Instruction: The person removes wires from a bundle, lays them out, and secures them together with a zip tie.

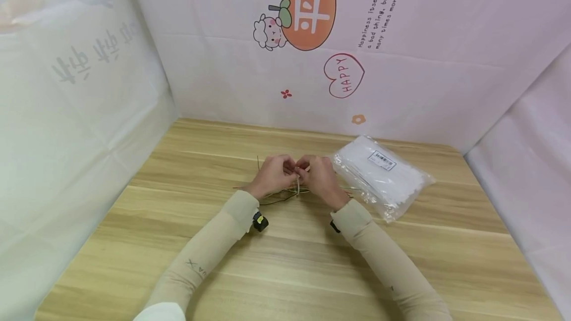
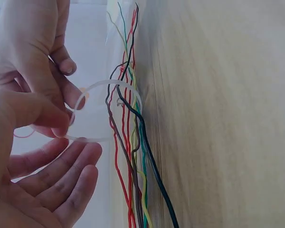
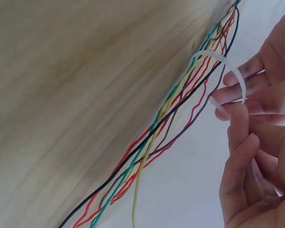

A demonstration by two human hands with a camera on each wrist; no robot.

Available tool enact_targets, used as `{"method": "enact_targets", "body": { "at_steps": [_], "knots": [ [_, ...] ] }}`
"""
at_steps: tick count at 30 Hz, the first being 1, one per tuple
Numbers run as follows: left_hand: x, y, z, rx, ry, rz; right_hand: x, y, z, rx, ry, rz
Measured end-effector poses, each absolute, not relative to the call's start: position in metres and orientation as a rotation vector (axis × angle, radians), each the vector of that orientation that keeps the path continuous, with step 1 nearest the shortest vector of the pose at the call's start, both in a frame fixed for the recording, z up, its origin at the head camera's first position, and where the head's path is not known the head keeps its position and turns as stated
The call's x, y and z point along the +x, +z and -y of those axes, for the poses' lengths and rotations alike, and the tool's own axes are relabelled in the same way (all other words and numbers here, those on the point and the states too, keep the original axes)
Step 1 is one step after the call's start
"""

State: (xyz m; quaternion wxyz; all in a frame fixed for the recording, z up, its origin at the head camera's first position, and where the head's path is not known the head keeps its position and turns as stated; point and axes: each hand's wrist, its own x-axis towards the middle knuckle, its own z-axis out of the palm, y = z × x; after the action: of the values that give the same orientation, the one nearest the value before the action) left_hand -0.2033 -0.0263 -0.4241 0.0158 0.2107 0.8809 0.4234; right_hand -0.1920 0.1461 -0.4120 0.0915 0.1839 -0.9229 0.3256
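Observation:
A white cable tie (image 2: 102, 83) is bent into a wide loop around a bundle of thin wires (image 3: 180, 105) in red, black, green, yellow and brown. The left hand (image 1: 273, 175) pinches the tie between thumb and index finger, its other fingers extended in the left wrist view. Close against it, the right hand (image 1: 320, 175) also pinches the tie near its ends, fingers bent. Both hands meet above the wires, which lie along the wooden table. Fingers hide where the tie's ends meet.
On the wooden table (image 1: 267, 271), a clear plastic bag (image 1: 401, 177) of white strips with a barcode label lies right of the right hand. A printed white cloth (image 1: 232, 73) hangs behind the table, with more white cloth at both sides.

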Motion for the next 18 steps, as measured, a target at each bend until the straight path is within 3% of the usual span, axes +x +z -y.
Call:
{"method": "enact_targets", "body": {
  "at_steps": [18],
  "knots": [
    [-0.1991,-0.4251,0.0251,0.637,1.304,-2.765,-0.1942,-0.4145,-0.1492,0.649,0.605,2.720]
  ]
}}
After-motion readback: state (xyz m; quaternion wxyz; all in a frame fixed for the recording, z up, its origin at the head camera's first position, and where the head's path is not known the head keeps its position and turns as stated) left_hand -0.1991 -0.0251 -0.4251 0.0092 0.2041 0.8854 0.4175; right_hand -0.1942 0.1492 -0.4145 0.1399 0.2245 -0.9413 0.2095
